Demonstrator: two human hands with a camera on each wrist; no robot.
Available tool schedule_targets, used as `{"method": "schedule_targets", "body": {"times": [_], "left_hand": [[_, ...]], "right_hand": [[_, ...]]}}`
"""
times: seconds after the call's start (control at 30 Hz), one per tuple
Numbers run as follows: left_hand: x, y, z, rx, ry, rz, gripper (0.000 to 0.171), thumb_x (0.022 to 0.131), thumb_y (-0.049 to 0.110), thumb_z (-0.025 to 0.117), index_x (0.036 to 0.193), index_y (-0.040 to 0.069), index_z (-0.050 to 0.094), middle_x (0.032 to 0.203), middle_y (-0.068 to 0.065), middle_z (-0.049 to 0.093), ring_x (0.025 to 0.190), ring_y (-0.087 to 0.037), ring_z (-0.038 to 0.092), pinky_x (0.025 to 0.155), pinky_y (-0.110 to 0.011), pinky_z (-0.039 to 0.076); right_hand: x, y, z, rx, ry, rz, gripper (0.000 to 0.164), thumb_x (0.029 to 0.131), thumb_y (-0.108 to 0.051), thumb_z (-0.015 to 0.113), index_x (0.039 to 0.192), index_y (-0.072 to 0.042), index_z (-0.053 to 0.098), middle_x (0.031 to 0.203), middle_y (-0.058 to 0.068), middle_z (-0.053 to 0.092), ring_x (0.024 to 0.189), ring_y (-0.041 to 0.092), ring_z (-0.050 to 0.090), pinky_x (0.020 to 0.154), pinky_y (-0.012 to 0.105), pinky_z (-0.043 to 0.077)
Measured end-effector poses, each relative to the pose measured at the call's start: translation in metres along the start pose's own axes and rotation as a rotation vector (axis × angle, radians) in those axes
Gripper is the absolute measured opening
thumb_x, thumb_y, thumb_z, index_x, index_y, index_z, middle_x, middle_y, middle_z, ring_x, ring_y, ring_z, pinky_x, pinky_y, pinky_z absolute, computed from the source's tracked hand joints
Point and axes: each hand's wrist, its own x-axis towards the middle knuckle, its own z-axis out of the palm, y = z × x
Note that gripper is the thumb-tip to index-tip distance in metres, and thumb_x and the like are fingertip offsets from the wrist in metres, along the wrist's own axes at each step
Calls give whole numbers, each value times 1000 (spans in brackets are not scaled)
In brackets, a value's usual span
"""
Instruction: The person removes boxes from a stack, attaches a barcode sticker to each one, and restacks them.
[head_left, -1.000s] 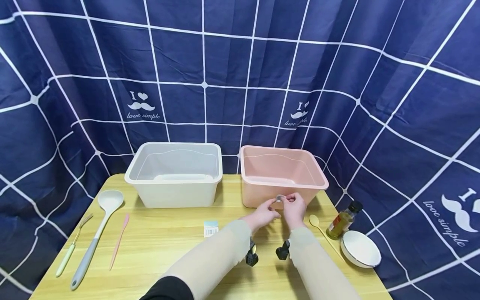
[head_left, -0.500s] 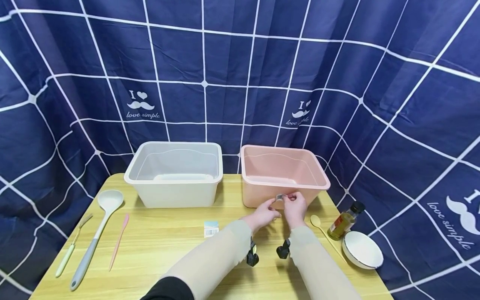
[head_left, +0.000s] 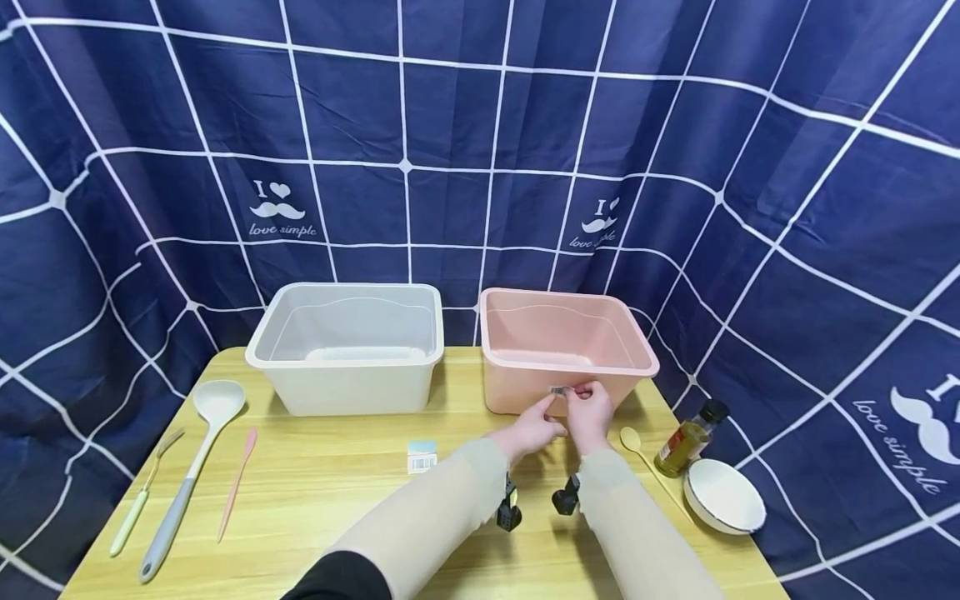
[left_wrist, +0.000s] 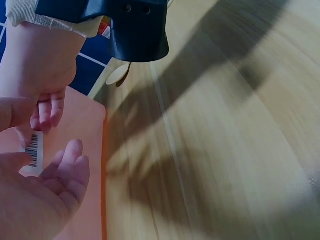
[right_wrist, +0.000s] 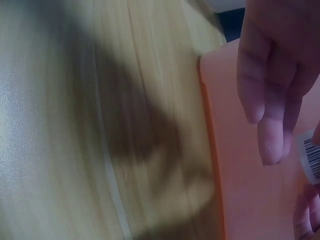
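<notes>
A small white barcode sticker (head_left: 557,390) lies against the front wall of the pink tub (head_left: 525,392). My left hand (head_left: 529,430) reaches to its left end, with the index finger stretched out and pressing there. The right hand (head_left: 588,417) pinches the other end between thumb and index finger. In the left wrist view the barcode (left_wrist: 34,150) shows between both hands' fingertips, while the left hand's other fingers (left_wrist: 70,170) stay loose. The right wrist view shows only part of the sticker (right_wrist: 312,155), at its right edge.
A white tub (head_left: 352,387) stands to the left. On the table lie a blue-and-white barcode card (head_left: 422,457), a ladle (head_left: 195,467), a pink knife (head_left: 238,483) and a fork (head_left: 146,492). At right are a wooden spoon (head_left: 645,458), an oil bottle (head_left: 688,442) and a bowl (head_left: 723,496).
The sticker has moved slightly up and now sits flatter against the pink tub. My left index finger has straightened and moved onto its left end. The right hand has barely moved.
</notes>
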Motion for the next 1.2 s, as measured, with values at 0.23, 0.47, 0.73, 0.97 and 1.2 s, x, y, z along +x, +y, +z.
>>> {"method": "schedule_targets", "body": {"times": [0.23, 0.47, 0.73, 0.97, 1.2], "left_hand": [[3, 0, 2, 2, 21, 2, 83, 79, -1, 68, 154, 8, 33, 84, -4, 57, 68, -13, 50, 62, -23, 45], [1, 4, 5, -7, 25, -12, 84, 80, -2, 68, 155, 11, 32, 79, -1, 52, 62, -11, 47, 57, -21, 42], [7, -1, 6, -35, 45, 13, 77, 82, -5, 64, 152, 9, 36, 72, 1, 50, 59, -12, 48, 55, -21, 43], [8, 1, 1, -87, 83, 47, 72, 80, -15, 52, 147, 6, 44, 71, 2, 47, 52, -8, 41, 46, -17, 36], [9, -3, 0, -79, 84, 11, 70, 79, -15, 54, 146, 3, 44, 74, -2, 47, 62, -16, 53, 54, -21, 45]], "right_hand": [[2, 2, -2, -8, 4, 12, 12, 87, -6, 70, 87, 2, 62, 78, 14, 61, 75, 32, 57, 68, 37, 43], [6, 5, -5, -10, 19, 7, 7, 87, -5, 69, 88, 0, 65, 85, 17, 65, 82, 33, 59, 74, 40, 44], [4, 4, -13, 83, -33, 136, 17, 90, -9, 69, 93, 4, 59, 81, 17, 64, 67, 24, 61, 63, 32, 50], [2, -2, -21, 470, -299, 342, 24, 98, 3, 46, 117, 15, 53, 80, 9, 57, 53, 6, 52, 49, 16, 47], [5, 2, -26, 448, -398, 417, 30, 100, -1, 46, 126, 14, 49, 86, 9, 57, 53, 5, 49, 48, 15, 43]]}}
